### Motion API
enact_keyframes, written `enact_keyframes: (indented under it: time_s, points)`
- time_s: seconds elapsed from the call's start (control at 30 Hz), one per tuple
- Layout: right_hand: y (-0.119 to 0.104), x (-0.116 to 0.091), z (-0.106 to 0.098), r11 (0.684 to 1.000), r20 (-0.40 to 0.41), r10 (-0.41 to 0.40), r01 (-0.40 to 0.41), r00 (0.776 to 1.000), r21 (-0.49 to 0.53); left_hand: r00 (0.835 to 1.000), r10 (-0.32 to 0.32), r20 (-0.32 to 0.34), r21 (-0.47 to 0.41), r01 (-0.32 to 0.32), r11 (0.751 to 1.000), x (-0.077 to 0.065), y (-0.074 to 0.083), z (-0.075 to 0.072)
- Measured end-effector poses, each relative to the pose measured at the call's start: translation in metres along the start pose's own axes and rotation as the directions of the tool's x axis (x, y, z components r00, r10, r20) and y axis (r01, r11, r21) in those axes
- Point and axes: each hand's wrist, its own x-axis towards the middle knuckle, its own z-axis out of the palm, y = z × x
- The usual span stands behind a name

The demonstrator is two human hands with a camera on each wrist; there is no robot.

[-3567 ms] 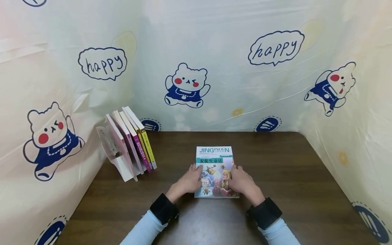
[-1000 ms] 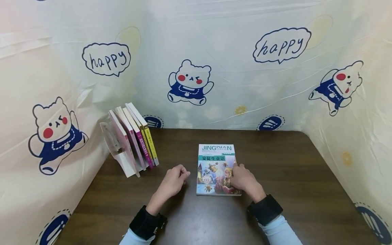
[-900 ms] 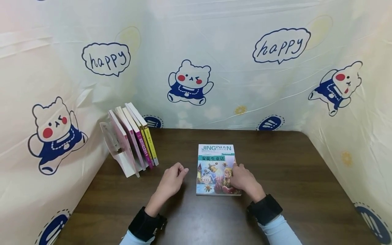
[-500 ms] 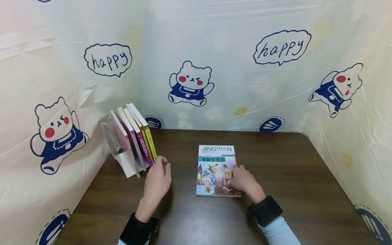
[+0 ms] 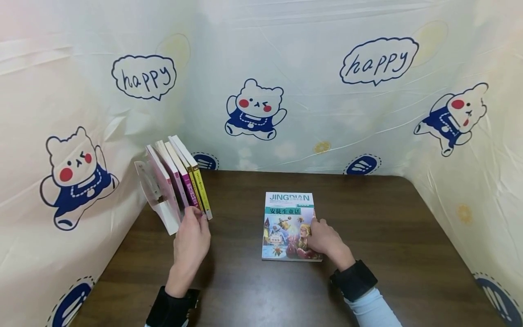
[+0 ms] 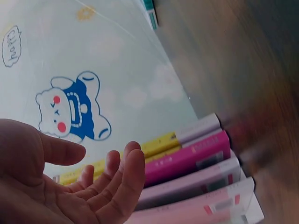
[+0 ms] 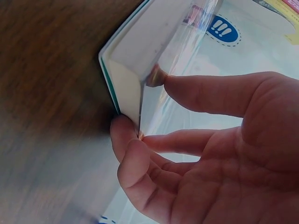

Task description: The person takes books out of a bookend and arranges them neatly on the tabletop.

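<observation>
In the head view a paperback book (image 5: 286, 227), with a white and teal top and a colourful picture cover, lies flat on the table. My right hand (image 5: 327, 238) holds its right edge, thumb on the cover. The right wrist view shows the thumb (image 7: 201, 93) on the glossy cover and the other fingers bent at the book's page edge (image 7: 126, 93). At the left, my left hand (image 5: 192, 238) is at the lower front of a leaning row of books, overlapping the magenta book (image 5: 189, 190). In the left wrist view its fingers are loosely bent beside the spines, gripping nothing.
A white bookend (image 5: 153, 190) stands at the row's left side. Yellow books (image 5: 200, 190) form its right end. The dark wooden table (image 5: 367, 218) meets a printed curtain (image 5: 302, 113) behind and at both sides.
My left hand has let go of the paperback's left edge and moved left to the front of the book row. The right hand stays on the paperback, which lies where it was.
</observation>
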Motion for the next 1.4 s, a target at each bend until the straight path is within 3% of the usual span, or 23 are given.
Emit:
enact_keyframes:
  time_s: [0.33, 0.7, 1.07, 1.4]
  points:
    - [-0.001, -0.001, -0.001, 1.000, 0.010, 0.011, -0.011, 1.000, 0.004, 0.989, -0.119, -0.088, -0.003, 0.119, 0.993, 0.008, -0.011, -0.013]
    - [-0.002, -0.001, -0.002, 1.000, 0.010, 0.014, -0.014, 1.000, -0.004, 0.976, -0.137, -0.170, -0.047, 0.131, 0.990, 0.024, -0.025, -0.016]
    - [0.001, 0.002, -0.001, 1.000, -0.001, -0.002, 0.002, 1.000, -0.015, 0.987, -0.153, -0.038, -0.138, 0.147, 0.979, 0.042, -0.038, -0.017]
    - [0.001, 0.002, 0.001, 1.000, -0.004, -0.002, 0.002, 1.000, -0.030, 0.985, -0.169, -0.026, -0.204, 0.160, 0.966, 0.054, -0.044, -0.014]
